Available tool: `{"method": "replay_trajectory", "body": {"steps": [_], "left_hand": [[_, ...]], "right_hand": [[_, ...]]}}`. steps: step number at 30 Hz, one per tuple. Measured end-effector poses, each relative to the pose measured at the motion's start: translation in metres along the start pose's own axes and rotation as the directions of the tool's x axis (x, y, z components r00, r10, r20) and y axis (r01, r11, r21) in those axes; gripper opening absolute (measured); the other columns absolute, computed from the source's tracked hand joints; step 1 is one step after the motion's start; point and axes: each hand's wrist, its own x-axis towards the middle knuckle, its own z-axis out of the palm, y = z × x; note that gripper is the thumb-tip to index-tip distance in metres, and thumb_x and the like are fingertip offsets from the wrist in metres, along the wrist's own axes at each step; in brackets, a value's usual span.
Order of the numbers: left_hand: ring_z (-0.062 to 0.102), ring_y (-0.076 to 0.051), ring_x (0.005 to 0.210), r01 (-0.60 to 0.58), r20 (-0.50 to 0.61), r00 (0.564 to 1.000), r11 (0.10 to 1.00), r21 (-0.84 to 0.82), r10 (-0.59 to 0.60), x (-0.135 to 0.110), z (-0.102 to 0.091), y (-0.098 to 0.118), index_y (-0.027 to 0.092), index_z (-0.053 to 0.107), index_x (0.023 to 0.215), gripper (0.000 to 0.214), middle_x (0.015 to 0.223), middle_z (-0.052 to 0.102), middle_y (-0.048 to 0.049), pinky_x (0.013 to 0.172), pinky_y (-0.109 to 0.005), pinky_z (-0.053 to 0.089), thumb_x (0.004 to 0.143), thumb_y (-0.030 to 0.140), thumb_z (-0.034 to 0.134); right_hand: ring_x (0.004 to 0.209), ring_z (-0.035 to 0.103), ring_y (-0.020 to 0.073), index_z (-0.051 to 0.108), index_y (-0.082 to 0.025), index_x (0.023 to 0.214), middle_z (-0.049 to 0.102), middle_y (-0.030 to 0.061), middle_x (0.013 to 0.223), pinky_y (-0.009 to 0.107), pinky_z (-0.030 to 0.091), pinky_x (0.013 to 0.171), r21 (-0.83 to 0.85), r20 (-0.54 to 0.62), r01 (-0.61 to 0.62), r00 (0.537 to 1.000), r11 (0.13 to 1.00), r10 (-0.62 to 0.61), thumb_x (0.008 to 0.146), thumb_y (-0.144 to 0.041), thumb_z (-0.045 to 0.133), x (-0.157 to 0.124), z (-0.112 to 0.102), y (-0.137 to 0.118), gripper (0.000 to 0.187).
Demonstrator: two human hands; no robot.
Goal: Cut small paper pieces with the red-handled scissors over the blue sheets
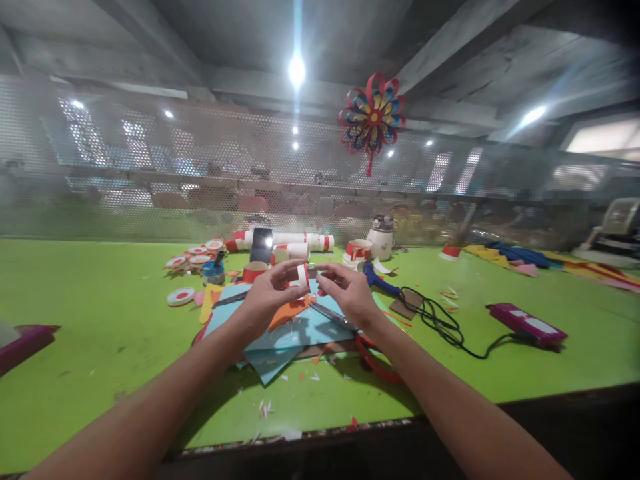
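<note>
Between the thumb and fingers of my left hand (270,293) is a small white paper-cup piece with a red edge (303,275), held upright above the papers. Facing it, my right hand (349,290) is closed with thumb and fingers brought together; a bit of red shows at its thumb, too small to name. Below both hands lie light blue paper sheets (273,341) and an orange paper piece (290,313). Scissors with red handles (375,363) rest under my right wrist, their blades pointing toward the middle of the sheets.
Behind the hands are a phone (261,245), stacked paper cups (320,241), a blue jar (213,272) and a flask (381,238). To the right lie a blue glue gun (383,280), its black cord (440,320) and a purple box (527,325). Paper discs (197,257) are heaped at left.
</note>
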Motion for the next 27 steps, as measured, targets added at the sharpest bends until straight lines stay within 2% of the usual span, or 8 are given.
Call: {"method": "replay_trajectory", "body": {"steps": [6,11,15,19,21,23,25,27], "left_hand": [[0.062,-0.027,0.101,0.009,0.020,1.000,0.985,0.173,-0.012,0.000,0.002,-0.006,0.017,0.061,0.113,0.052,0.116,0.063,-0.0137,0.086,-0.043,0.050,0.064,0.023,0.077],[0.061,-0.025,0.103,-0.067,0.029,0.998,0.965,0.253,0.061,0.002,0.000,-0.013,0.018,0.065,0.108,0.047,0.120,0.061,-0.0118,0.089,-0.042,0.049,0.062,0.022,0.076],[0.061,-0.024,0.103,-0.094,0.054,0.995,0.957,0.276,0.083,0.005,-0.003,-0.019,0.017,0.066,0.106,0.047,0.116,0.063,-0.0110,0.092,-0.041,0.047,0.061,0.020,0.077],[0.061,-0.024,0.100,-0.057,0.053,0.998,0.964,0.259,0.045,0.004,-0.005,-0.018,0.017,0.065,0.110,0.047,0.113,0.064,-0.0119,0.089,-0.042,0.048,0.065,0.023,0.075],[0.063,-0.023,0.094,0.000,0.047,0.999,0.985,0.173,-0.009,0.004,-0.007,-0.015,0.017,0.062,0.114,0.047,0.107,0.066,-0.0116,0.086,-0.041,0.050,0.069,0.024,0.073],[0.064,-0.021,0.088,0.076,0.046,0.996,0.997,-0.005,-0.075,0.004,-0.010,-0.010,0.019,0.060,0.117,0.046,0.101,0.068,-0.0100,0.082,-0.037,0.051,0.073,0.024,0.071],[0.064,-0.018,0.085,0.140,0.070,0.989,0.972,-0.190,-0.129,0.004,-0.012,-0.006,0.019,0.060,0.115,0.040,0.099,0.068,-0.0087,0.079,-0.033,0.051,0.075,0.024,0.068],[0.064,-0.016,0.083,0.175,0.109,0.983,0.939,-0.298,-0.149,0.005,-0.013,-0.003,0.018,0.062,0.110,0.032,0.096,0.067,-0.0071,0.075,-0.028,0.052,0.079,0.023,0.064]], "right_hand": [[0.090,0.065,0.0189,0.060,-0.016,0.109,0.064,0.0060,0.110,0.039,0.054,0.078,-0.004,0.069,0.005,0.998,1.000,-0.005,0.092,-0.027,0.056,-0.003,0.009,-0.001,0.021],[0.089,0.065,0.0188,0.059,-0.016,0.112,0.064,0.0062,0.110,0.038,0.054,0.076,-0.038,0.107,-0.019,0.994,0.999,0.023,0.092,-0.027,0.056,-0.003,0.014,0.004,0.023],[0.089,0.065,0.0187,0.059,-0.016,0.112,0.064,0.0061,0.110,0.037,0.055,0.075,-0.087,0.116,-0.037,0.992,0.996,0.047,0.092,-0.027,0.056,-0.003,0.015,0.008,0.023],[0.089,0.065,0.0190,0.059,-0.016,0.112,0.063,0.0062,0.111,0.038,0.055,0.076,-0.145,0.071,-0.057,0.995,0.988,0.068,0.093,-0.027,0.056,-0.002,0.010,0.010,0.023],[0.090,0.065,0.0195,0.058,-0.016,0.114,0.063,0.0064,0.112,0.039,0.054,0.076,-0.191,0.021,-0.068,0.997,0.979,0.074,0.093,-0.028,0.056,0.000,0.005,0.012,0.024],[0.091,0.065,0.0199,0.058,-0.016,0.115,0.063,0.0065,0.112,0.039,0.055,0.076,-0.252,-0.013,-0.076,0.997,0.965,0.075,0.092,-0.028,0.056,0.002,0.001,0.014,0.025],[0.090,0.065,0.0198,0.057,-0.016,0.115,0.063,0.0065,0.112,0.038,0.055,0.075,-0.330,-0.016,-0.073,0.997,0.941,0.072,0.092,-0.027,0.056,0.003,-0.001,0.016,0.026],[0.090,0.065,0.0194,0.058,-0.016,0.115,0.063,0.0065,0.112,0.038,0.055,0.075,-0.426,0.008,-0.055,0.998,0.903,0.065,0.093,-0.027,0.056,0.003,-0.001,0.015,0.025]]}}
